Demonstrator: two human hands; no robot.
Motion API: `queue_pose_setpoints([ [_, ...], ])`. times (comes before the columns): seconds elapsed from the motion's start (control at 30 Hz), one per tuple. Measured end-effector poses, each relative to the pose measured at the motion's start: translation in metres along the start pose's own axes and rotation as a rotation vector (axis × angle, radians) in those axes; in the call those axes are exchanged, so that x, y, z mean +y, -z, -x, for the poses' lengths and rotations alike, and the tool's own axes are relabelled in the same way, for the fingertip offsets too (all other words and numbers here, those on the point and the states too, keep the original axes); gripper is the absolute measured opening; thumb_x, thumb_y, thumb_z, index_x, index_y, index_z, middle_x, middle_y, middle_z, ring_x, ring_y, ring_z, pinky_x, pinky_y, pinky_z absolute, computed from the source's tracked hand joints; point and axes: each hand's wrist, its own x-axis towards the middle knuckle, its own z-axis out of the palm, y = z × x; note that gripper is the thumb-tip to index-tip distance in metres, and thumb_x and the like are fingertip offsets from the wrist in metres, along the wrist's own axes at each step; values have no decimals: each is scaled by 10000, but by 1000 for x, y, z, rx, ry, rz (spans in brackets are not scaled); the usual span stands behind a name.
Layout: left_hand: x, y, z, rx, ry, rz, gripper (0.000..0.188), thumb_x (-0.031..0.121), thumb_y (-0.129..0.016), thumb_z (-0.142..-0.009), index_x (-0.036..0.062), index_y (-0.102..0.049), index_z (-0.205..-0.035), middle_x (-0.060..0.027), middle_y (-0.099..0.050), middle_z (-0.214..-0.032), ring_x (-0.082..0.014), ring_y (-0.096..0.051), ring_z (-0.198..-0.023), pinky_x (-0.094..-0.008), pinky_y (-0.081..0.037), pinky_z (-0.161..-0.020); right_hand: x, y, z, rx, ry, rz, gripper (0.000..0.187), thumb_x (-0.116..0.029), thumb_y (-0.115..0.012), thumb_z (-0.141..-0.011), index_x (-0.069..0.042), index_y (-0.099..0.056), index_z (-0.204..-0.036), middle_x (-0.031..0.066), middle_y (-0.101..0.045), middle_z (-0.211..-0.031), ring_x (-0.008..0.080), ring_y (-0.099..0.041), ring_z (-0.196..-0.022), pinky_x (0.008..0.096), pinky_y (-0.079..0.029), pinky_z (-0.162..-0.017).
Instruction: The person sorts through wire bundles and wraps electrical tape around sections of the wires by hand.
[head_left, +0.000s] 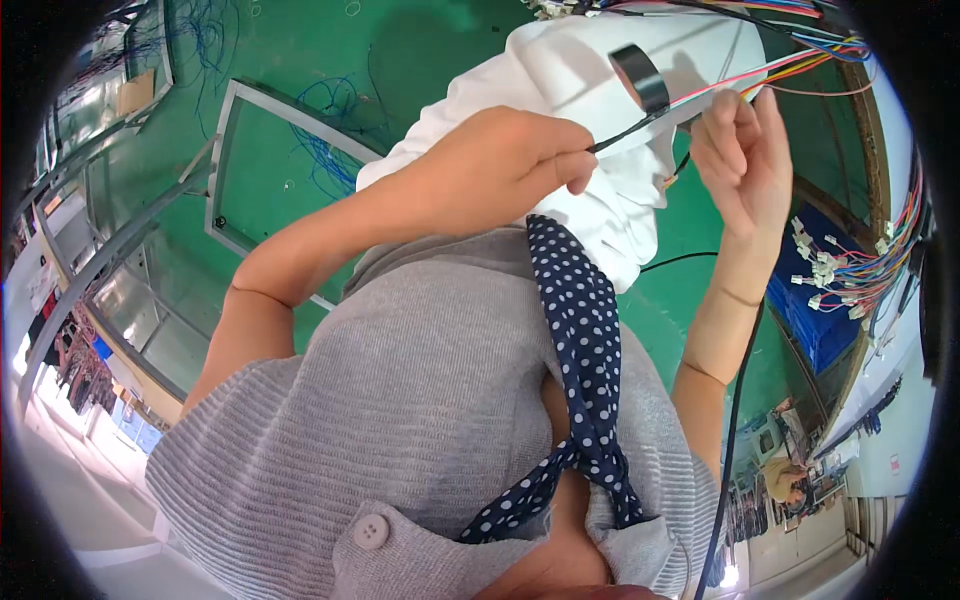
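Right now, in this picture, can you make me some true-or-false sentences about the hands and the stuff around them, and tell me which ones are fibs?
1. The person wears thick gloves. False: the left hand and the right hand are bare.
2. The left hand pinches a thin black strand. True.
3. The tape beside the hands is bright red. False: the tape roll is black.
4. The floor is green. True.
5. The person's neckwear is plain yellow. False: the scarf is dark blue with pale dots.
6. White connectors sit at the ends of coloured wires on the picture's right side. True.
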Motion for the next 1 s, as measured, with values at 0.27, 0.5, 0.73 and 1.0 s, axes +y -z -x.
queue_pose_setpoints([
  [0.27, 3, 12, 1, -241, 81, 461, 322, 274, -491, -993, 36, -600, -806, 13, -507, -705, -91, -426, -696, -254, -364, -640, 2, -50, -44, -220, 360, 1041, 567, -356, -798, -723, -9, -589, -1119, 120, -562, -1084, 233, -527, -1044, 340, -395, -928],
  [0.5, -10, 1, 4, 58, 74, 153, 307, 234, -523, -976, 11, -518, -765, -61, -440, -644, -166, -424, -604, -312, -371, -584, -2, -43, -6, 71, -82, 858, 358, -209, -657, -875, 71, -606, -1091, 170, -583, -1167, 156, -579, -753, 207, -468, -684],
  [0.73, -4, -13, 3, 134, -124, -73, 315, 202, -527, -962, -13, -453, -743, -144, -416, -626, -269, -426, -580, -354, -365, -563, -4, -72, 11, 73, 129, -135, 914, -326, -667, -880, 118, -108, -1450, 234, -399, -1371, 244, -546, -1021, 328, -500, -860],
  [1.0, 12, -9, 5, -85, 55, 171, 331, 248, -496, -981, 0, -482, -762, -87, -421, -611, -165, -393, -588, -315, -363, -572, 27, -61, -51, 130, 386, 781, 533, -224, -608, -878, 5, -429, -1324, 143, -535, -1279, 250, -541, -1142, 339, -440, -955],
])
